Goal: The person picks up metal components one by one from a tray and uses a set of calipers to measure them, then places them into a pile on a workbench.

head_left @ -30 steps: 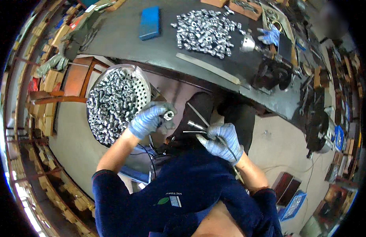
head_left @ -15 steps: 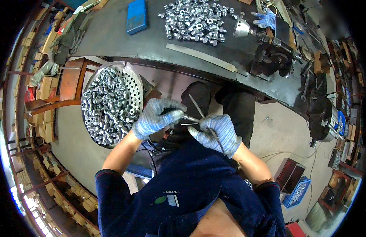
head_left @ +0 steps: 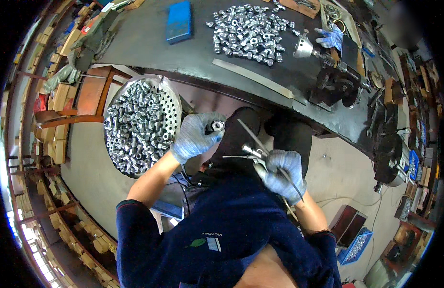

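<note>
The left hand (head_left: 197, 137) grips 1 nut (head_left: 217, 126) right of the basin (head_left: 170, 95), hole facing up, I'd guess for easy viewing; the right hand (head_left: 286, 175) clasps slim rods (head_left: 251, 134), fanned perhaps to free their tips

Light glints off metal fittings (head_left: 135, 126) beside the left hand (head_left: 197, 138); farther left, white glare edges fisheye-bent shelving (head_left: 47, 214).

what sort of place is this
Likely a metalworking shop: a pile of shiny metal fittings and a geared device on the workbench, plus a perforated pan heaped with similar fittings.
</note>
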`<control>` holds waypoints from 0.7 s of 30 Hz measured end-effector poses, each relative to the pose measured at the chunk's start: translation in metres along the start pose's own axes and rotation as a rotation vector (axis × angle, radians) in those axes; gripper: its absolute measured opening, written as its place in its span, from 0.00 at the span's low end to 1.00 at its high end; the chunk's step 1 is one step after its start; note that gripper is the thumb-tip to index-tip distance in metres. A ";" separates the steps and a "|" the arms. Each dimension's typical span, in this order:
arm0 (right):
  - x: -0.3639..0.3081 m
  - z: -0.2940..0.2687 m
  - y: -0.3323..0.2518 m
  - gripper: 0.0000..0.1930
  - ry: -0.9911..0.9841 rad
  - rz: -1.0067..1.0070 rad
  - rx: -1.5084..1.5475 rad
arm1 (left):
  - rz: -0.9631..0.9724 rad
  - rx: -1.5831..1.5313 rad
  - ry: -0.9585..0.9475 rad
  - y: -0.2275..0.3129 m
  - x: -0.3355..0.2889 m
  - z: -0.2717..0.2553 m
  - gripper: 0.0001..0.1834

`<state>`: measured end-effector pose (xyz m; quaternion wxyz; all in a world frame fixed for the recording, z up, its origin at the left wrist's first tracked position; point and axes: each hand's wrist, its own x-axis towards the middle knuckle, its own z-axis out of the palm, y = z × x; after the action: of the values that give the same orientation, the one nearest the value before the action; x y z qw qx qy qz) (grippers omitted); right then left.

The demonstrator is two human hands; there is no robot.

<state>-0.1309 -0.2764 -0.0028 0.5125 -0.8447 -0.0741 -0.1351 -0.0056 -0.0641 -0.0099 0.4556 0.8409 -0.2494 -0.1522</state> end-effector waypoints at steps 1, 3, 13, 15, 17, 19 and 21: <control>0.006 -0.006 -0.013 0.21 -0.050 -0.093 0.030 | -0.006 0.090 0.014 -0.002 0.001 -0.001 0.11; 0.008 -0.006 -0.022 0.21 -0.107 -0.172 0.198 | -0.021 0.197 0.036 -0.005 0.002 0.000 0.09; 0.015 0.007 -0.032 0.17 -0.125 -0.119 0.167 | 0.136 0.251 0.153 -0.003 0.001 0.010 0.07; 0.018 0.013 -0.028 0.17 -0.130 -0.070 0.122 | 0.118 0.246 0.132 -0.001 -0.001 0.008 0.08; 0.028 0.018 -0.026 0.17 -0.182 -0.039 0.059 | 0.161 0.356 0.077 -0.005 -0.003 0.011 0.11; 0.030 0.038 -0.010 0.17 -0.133 -0.118 -0.018 | 0.251 0.281 0.016 -0.006 0.001 0.017 0.17; 0.037 0.038 -0.013 0.17 -0.086 -0.205 -0.157 | 0.215 0.129 0.083 -0.010 0.002 0.024 0.17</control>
<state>-0.0931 -0.2376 0.0026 0.4249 -0.8751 -0.1712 -0.1559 -0.0126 -0.0770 -0.0315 0.4243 0.8423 -0.3283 -0.0513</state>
